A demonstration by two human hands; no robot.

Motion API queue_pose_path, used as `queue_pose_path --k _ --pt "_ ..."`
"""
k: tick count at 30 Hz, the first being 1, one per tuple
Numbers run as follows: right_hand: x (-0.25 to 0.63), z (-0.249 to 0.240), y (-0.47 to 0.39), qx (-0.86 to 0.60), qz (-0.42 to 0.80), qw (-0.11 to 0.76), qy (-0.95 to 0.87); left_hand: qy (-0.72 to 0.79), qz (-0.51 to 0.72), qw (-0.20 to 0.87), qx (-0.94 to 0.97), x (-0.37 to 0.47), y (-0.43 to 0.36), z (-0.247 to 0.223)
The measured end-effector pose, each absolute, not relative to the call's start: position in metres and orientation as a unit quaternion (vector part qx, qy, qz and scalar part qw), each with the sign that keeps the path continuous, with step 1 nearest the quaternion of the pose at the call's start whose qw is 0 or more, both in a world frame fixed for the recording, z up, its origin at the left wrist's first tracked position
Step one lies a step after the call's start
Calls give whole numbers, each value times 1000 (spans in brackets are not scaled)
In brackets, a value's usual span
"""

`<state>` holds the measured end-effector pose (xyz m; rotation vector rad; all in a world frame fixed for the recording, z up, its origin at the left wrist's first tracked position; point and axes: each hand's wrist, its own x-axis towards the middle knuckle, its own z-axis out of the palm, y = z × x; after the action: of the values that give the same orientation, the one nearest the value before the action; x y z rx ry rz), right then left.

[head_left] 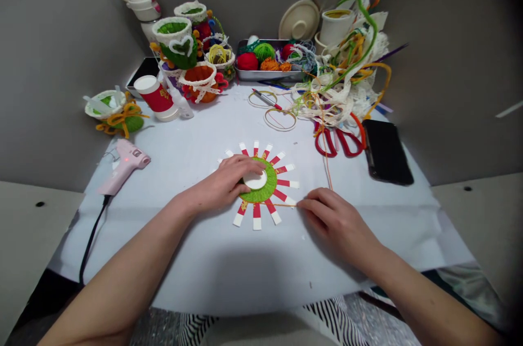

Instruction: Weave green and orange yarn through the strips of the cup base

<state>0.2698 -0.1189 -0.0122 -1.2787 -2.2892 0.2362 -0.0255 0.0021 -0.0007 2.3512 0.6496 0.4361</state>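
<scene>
A paper cup (281,169) cut into red-and-white strips lies spread out like a sun on the table. Green yarn (267,188) is woven in a ring round its white base. My left hand (229,180) grips it from the left, fingers over the base and thumb at the lower edge of the ring. To the right, my right hand (333,218) pinches an orange yarn (281,205), which runs taut from the lower edge of the ring. The same yarn continues from that hand up toward the lace pile.
A pink glue gun (125,166) stands at left, its cord off the front edge. Red-handled scissors (339,141) and a black phone (387,151) lie at right. Behind are decorated cups (175,43), a tray (269,74) of yarn balls and a lace heap (347,84).
</scene>
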Motion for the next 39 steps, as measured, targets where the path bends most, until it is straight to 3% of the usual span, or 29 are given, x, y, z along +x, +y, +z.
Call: queue_pose_path --k 9,16,29,39 --pt "274 3 -104 -432 103 223 -868 250 169 330 894 -27 2 -3" --pt "275 -11 -123 -373 79 267 -885 227 169 337 898 -29 6 -4" --pt "264 -5 -73 -485 106 195 -846 229 171 339 896 -28 5 -4" --pt "254 -19 -52 -522 142 263 -799 241 165 339 894 -25 0 2"
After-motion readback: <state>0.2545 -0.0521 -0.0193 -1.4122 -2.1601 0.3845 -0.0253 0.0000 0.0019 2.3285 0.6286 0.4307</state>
